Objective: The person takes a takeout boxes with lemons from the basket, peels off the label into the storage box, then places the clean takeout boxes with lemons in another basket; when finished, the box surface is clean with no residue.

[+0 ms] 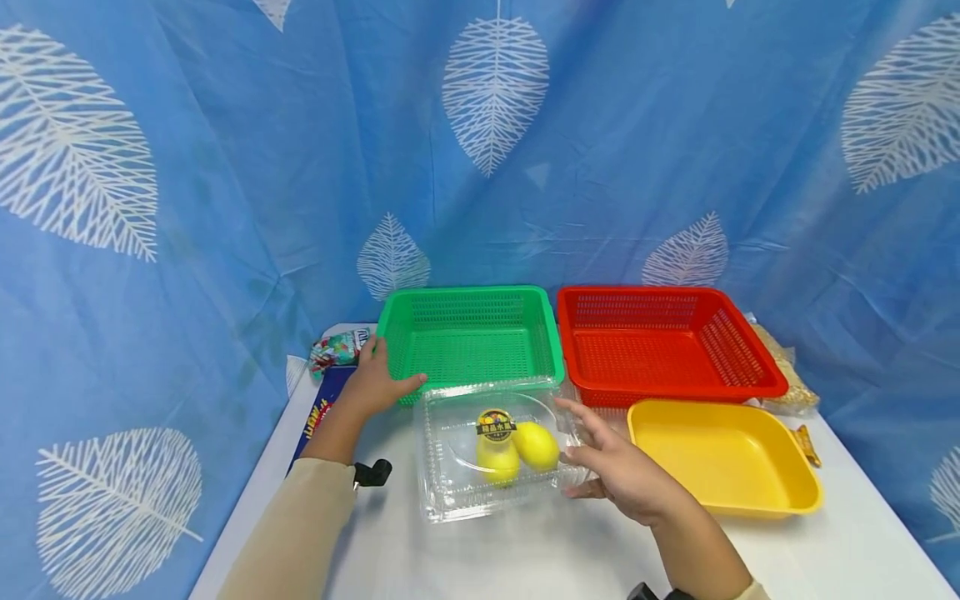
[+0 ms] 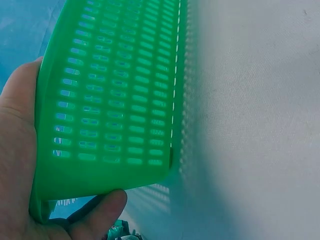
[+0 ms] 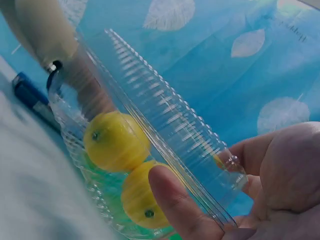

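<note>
In the head view a clear plastic clamshell box [image 1: 450, 467] with two lemons [image 1: 536, 445] inside tilts above the white table. A dark round label [image 1: 496, 424] sits on its lid. My right hand [image 1: 618, 467] holds the box by its right edge, and the right wrist view shows the thumb [image 3: 175, 202] on one side and fingers on the other. At its left front corner, the green basket [image 1: 555, 333] is gripped by my left hand [image 1: 375, 383]. The left wrist view shows that hand on the rim of the slotted basket wall [image 2: 110, 100].
Right of the green basket stands a red basket [image 1: 675, 392], with a yellow tray [image 1: 727, 503] in front. A bag of pale food [image 1: 795, 383] and a small golden packet [image 1: 806, 446] lie at the right. A colourful bag [image 1: 333, 350] and a blue pack [image 1: 330, 392] lie left.
</note>
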A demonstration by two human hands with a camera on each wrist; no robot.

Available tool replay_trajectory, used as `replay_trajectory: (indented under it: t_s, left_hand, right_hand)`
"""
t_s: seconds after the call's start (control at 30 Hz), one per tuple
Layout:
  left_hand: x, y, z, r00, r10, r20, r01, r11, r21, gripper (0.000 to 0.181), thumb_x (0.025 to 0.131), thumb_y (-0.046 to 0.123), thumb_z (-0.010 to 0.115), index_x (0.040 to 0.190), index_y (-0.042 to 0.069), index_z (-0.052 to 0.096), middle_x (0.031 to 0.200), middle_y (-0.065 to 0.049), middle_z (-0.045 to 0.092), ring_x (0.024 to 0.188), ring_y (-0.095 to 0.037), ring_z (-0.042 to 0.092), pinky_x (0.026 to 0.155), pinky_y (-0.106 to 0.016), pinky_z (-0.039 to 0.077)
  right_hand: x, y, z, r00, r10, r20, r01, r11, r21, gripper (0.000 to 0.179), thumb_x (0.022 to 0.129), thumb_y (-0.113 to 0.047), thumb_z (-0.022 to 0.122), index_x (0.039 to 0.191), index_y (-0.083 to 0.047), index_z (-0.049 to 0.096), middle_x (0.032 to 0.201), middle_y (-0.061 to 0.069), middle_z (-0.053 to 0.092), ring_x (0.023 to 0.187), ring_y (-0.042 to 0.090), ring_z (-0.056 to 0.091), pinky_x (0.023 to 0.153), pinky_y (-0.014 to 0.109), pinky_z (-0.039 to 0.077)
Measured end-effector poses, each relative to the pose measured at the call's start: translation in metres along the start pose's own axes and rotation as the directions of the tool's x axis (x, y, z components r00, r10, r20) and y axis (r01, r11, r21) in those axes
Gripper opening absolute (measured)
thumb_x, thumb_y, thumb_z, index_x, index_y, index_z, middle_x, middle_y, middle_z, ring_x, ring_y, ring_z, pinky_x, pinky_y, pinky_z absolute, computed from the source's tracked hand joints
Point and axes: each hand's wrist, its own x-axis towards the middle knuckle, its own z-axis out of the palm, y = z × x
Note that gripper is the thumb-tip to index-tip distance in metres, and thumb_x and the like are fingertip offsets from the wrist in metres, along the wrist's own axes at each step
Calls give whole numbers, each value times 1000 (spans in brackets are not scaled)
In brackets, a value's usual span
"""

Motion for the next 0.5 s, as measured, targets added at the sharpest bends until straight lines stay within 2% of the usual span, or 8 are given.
replay_trajectory:
  t_s: [0.1, 0.27, 0.4, 0.5]
  left_hand:
    - [0, 0, 0, 1000, 1, 7, -1, 1000, -7, 129, 86, 78, 64, 167, 7, -8, 175, -14, -16, 149, -57, 32, 109, -70, 43]
    - [1, 0, 0, 1000, -2, 11, 2, 1000, -15, 126, 88, 75, 64, 167, 8, -8, 175, -12, -18, 149, -57, 32, 109, -70, 42]
    - [0, 0, 0, 1000, -1, 5, 1, 1000, -9, 127, 88, 76, 63, 167, 7, -8, 175, -12, -19, 150, -56, 31, 110, -69, 42]
    - [0, 0, 0, 1000, 4, 3, -4, 1000, 0, 128, 87, 77, 62, 167, 6, -8, 175, -13, -18, 150, -56, 30, 110, -69, 42]
  right_hand:
    - [-3, 13, -1, 1000, 25, 17, -25, 1000, 18, 69, 106, -12, 55, 164, -35, 27, 173, 23, 3, 148, 58, 32, 87, 53, 63]
    - [-3, 32, 0, 999, 37, 24, -38, 998, 43, 67, 106, -12, 55, 164, -35, 29, 172, 26, 8, 151, 57, 23, 85, 53, 63]
    - [0, 43, 0, 999, 42, -14, -41, 998, 42, 67, 105, -11, 54, 163, -35, 31, 172, 27, 11, 149, 56, 30, 84, 53, 63]
    - [3, 49, 1, 994, 51, -96, -49, 999, 24, 68, 104, -9, 56, 162, -37, 34, 172, 28, 11, 145, 54, 38, 80, 52, 64]
